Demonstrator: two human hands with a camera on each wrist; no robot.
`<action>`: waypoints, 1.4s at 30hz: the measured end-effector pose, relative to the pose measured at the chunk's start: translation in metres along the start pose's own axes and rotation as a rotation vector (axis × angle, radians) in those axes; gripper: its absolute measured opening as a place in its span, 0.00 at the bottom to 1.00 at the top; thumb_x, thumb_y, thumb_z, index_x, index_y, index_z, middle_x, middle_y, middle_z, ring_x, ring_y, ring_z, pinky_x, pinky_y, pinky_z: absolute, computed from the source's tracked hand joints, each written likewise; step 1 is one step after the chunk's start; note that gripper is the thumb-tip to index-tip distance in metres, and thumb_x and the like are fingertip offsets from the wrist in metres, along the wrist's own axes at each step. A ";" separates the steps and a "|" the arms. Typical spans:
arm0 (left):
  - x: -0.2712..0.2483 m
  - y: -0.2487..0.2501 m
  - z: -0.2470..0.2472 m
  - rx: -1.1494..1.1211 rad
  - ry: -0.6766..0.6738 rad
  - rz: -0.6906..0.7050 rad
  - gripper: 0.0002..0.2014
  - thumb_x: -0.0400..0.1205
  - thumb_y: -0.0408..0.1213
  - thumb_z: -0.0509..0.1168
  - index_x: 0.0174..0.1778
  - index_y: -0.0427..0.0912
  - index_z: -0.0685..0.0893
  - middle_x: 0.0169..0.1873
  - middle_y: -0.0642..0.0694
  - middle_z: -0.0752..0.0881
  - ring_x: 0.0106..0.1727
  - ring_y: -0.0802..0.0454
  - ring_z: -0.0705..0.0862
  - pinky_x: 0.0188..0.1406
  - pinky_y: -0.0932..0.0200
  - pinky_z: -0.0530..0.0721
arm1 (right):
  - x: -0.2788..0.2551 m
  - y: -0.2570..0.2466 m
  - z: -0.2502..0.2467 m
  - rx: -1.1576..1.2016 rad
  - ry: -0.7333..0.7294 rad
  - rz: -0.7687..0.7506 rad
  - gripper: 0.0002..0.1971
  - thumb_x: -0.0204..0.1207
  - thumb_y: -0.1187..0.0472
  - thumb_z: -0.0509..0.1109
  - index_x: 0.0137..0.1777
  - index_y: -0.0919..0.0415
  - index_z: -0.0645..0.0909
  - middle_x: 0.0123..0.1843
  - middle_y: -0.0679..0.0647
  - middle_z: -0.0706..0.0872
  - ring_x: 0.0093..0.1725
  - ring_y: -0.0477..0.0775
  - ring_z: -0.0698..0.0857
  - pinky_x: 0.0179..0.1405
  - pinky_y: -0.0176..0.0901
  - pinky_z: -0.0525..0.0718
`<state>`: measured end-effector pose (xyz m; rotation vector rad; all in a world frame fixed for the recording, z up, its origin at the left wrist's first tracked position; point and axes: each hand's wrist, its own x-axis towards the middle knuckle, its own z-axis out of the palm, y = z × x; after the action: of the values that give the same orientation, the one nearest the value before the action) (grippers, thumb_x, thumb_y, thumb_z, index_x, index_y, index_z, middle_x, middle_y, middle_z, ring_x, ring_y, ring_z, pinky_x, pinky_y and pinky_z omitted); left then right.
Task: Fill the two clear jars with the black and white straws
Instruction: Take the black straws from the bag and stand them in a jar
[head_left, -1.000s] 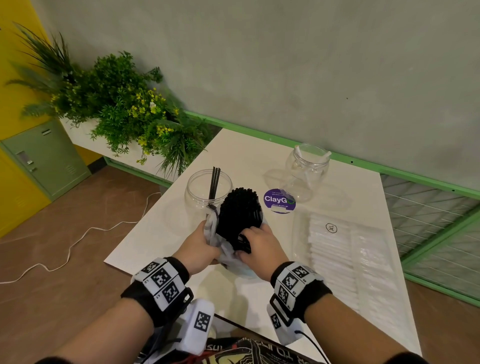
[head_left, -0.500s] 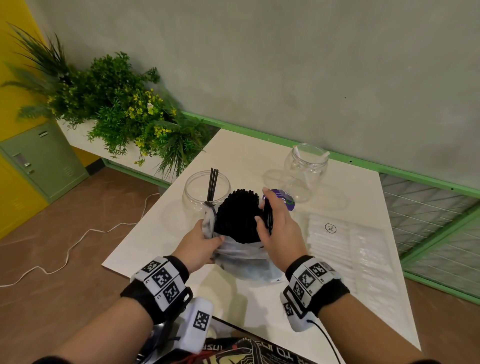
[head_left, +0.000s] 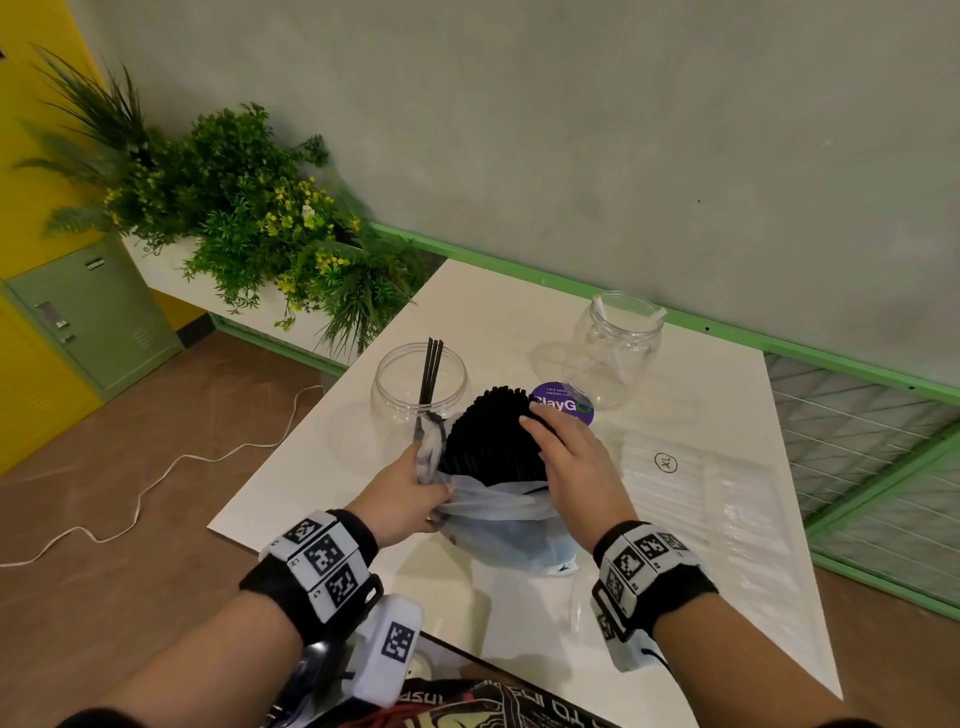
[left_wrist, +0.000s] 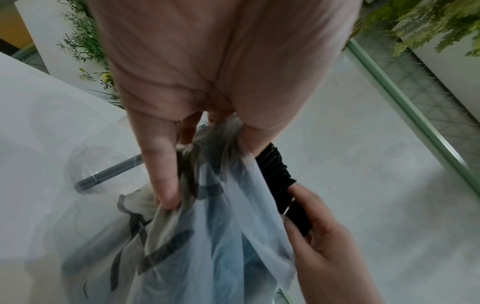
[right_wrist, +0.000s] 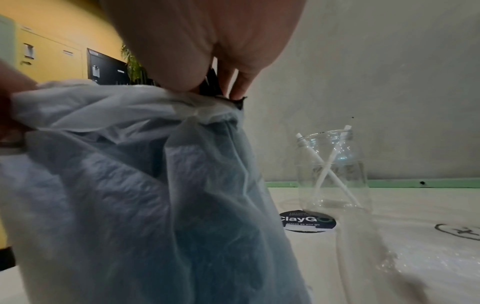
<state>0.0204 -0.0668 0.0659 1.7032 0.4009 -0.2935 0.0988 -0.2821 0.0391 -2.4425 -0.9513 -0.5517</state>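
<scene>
1. A planter of green plants (head_left: 249, 223) stands off the tabletop's far left corner, against the wall.
2. The left jar (head_left: 418, 387), clear and open-topped, stands near the left edge of the white tabletop (head_left: 519, 306). A few black straws (head_left: 431, 371) lean upright in it, their tips above the rim.
3. The left hand (head_left: 405, 496) grips the gathered left side of a thin, see-through plastic bag (head_left: 511, 527), thumb and fingers curled into the film, just in front of that jar.
4. The bag sits toward the near edge, its mouth pulled down around a thick bundle of black straws (head_left: 491, 436) that stands out of it.
5. The right hand (head_left: 576, 467) lies along the right side of the bundle; the left wrist view shows its fingers (left_wrist: 311, 207) curled and pinching some of the straws beside the bag's edge.
6. A round purple sticker (head_left: 566, 402) lies flat on the tabletop just behind the bundle.
7. The right jar (head_left: 618, 348) stands near the far edge by the wall, holding two white straws (right_wrist: 335, 166) that cross each other.
8. A flat clear pack of white straws (head_left: 701, 499), marked with a circled label, lies along the right edge.
</scene>
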 end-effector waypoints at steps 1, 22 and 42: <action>-0.001 0.000 -0.001 0.000 -0.017 0.000 0.24 0.82 0.25 0.62 0.74 0.41 0.67 0.51 0.35 0.84 0.46 0.44 0.83 0.48 0.46 0.88 | 0.001 0.002 -0.001 0.007 -0.019 0.028 0.24 0.76 0.72 0.68 0.73 0.63 0.75 0.75 0.57 0.75 0.70 0.58 0.77 0.68 0.55 0.78; -0.008 0.007 -0.003 0.164 -0.186 0.118 0.22 0.66 0.32 0.61 0.56 0.51 0.76 0.39 0.56 0.86 0.42 0.55 0.83 0.44 0.54 0.83 | 0.019 -0.022 0.005 0.296 -0.189 0.522 0.63 0.48 0.34 0.82 0.81 0.49 0.52 0.73 0.50 0.74 0.71 0.56 0.71 0.68 0.59 0.74; 0.005 -0.005 -0.010 -0.128 0.028 -0.096 0.19 0.73 0.29 0.62 0.61 0.36 0.73 0.45 0.38 0.79 0.41 0.47 0.82 0.47 0.50 0.88 | 0.017 -0.005 -0.008 0.653 0.144 0.648 0.12 0.80 0.56 0.69 0.63 0.52 0.78 0.52 0.32 0.81 0.54 0.27 0.80 0.47 0.15 0.71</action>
<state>0.0229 -0.0556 0.0614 1.5672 0.5127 -0.3074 0.1057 -0.2742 0.0557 -1.9124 -0.1852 -0.1411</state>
